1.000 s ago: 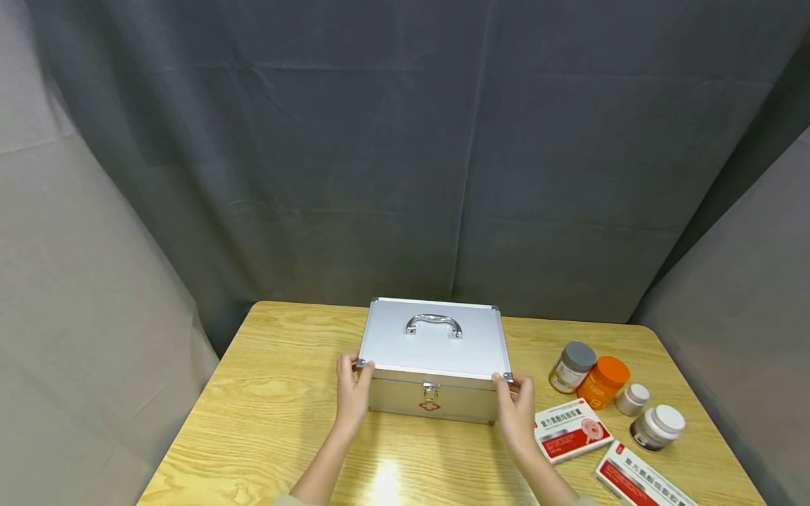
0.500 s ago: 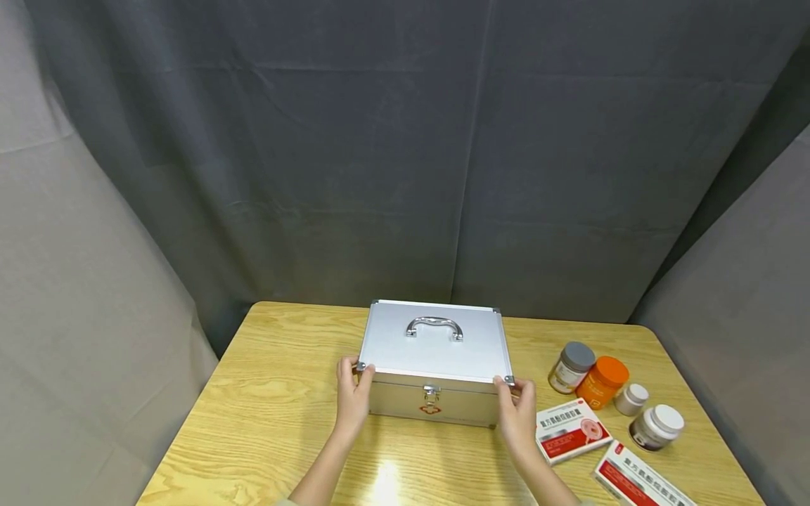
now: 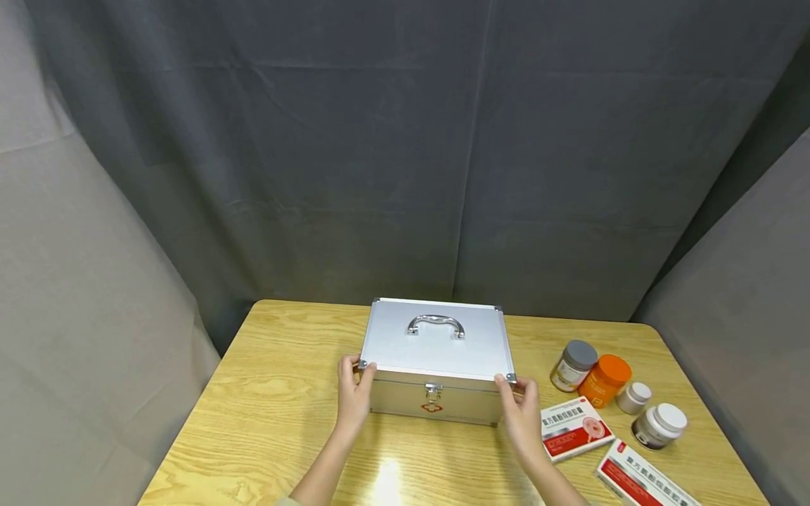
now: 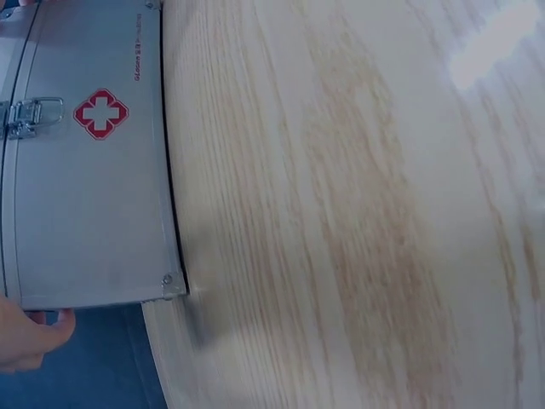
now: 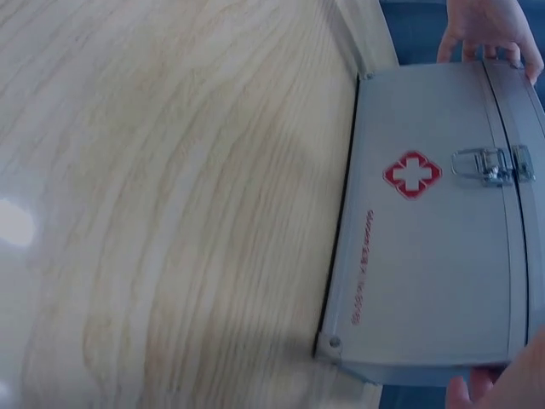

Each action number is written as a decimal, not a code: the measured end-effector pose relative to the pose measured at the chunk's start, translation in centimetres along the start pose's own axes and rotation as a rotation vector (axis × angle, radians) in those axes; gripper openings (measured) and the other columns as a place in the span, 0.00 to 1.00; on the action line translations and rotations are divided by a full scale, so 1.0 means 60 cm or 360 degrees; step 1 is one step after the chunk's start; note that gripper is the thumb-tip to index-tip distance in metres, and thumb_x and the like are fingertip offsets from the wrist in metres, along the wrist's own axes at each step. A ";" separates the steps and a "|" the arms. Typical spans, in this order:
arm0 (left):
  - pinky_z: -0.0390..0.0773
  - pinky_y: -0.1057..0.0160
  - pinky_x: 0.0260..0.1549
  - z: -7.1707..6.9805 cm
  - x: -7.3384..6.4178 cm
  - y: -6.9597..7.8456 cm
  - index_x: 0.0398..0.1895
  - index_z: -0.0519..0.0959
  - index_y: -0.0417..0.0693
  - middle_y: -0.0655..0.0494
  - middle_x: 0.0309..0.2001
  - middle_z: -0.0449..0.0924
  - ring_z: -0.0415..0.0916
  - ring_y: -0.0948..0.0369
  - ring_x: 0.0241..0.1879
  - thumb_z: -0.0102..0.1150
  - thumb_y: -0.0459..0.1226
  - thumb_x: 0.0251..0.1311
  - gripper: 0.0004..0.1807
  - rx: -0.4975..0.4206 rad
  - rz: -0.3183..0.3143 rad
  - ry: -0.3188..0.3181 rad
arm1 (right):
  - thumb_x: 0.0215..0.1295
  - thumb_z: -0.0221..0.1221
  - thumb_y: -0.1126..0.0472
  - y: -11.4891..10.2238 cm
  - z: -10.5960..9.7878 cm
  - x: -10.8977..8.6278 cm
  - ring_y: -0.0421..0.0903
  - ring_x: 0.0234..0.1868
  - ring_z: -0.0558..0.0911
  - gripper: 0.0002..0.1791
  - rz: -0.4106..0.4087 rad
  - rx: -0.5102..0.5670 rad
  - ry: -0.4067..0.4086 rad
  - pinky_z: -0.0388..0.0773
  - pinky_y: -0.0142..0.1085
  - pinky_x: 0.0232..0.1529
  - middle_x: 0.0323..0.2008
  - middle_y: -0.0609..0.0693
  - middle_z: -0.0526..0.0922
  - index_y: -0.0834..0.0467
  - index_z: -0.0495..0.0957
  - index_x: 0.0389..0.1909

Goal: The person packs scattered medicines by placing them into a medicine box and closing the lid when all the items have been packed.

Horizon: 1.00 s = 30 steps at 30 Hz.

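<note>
Head view: one silver case, upright on the wood-grain counter, near the far edge, middle part. Brushed-metal look, lid down, one chrome handle on top, one latch at front centre, one red cross emblem under it. Two hands, both pinching the case: left hand at its front-left corner, right hand at its front-right, thumbs on the lid edge, fingers round the sides. Right of the case, four containers: grey-lidded bottle, orange jar, small white bottle, white-lidded bottle. Two red-and-white cartons, a nearer carton and a farther carton, both flat.

Left wrist: case front, white cross on red, small red lettering (too small to read). Left hand at the case's end, fingertips against it.

Right wrist: same front, metal corner cap visible. Left hand grips the far end; right hand, partly cut off, at the near end.
</note>
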State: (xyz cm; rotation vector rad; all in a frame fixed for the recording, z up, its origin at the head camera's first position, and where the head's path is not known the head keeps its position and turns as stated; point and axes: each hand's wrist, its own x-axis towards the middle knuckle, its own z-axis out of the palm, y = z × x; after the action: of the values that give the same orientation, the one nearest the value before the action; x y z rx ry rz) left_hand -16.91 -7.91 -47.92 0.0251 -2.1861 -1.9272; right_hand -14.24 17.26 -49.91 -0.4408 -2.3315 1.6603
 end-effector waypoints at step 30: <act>0.61 0.48 0.58 -0.064 0.078 -0.099 0.69 0.53 0.70 0.56 0.70 0.51 0.50 0.51 0.67 0.64 0.52 0.48 0.44 0.0544 0.0354 -0.0574 | 0.53 0.65 0.57 0.048 -0.047 0.083 0.62 0.64 0.60 0.46 -0.0746 -0.0284 -0.0486 0.56 0.60 0.58 0.66 0.62 0.57 0.50 0.48 0.70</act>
State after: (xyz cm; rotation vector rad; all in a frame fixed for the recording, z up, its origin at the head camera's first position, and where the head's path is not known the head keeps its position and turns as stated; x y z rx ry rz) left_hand -21.58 -13.25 -52.57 -0.5228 -2.5929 -1.5133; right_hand -17.52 22.49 -51.63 0.3361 -2.5439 1.3739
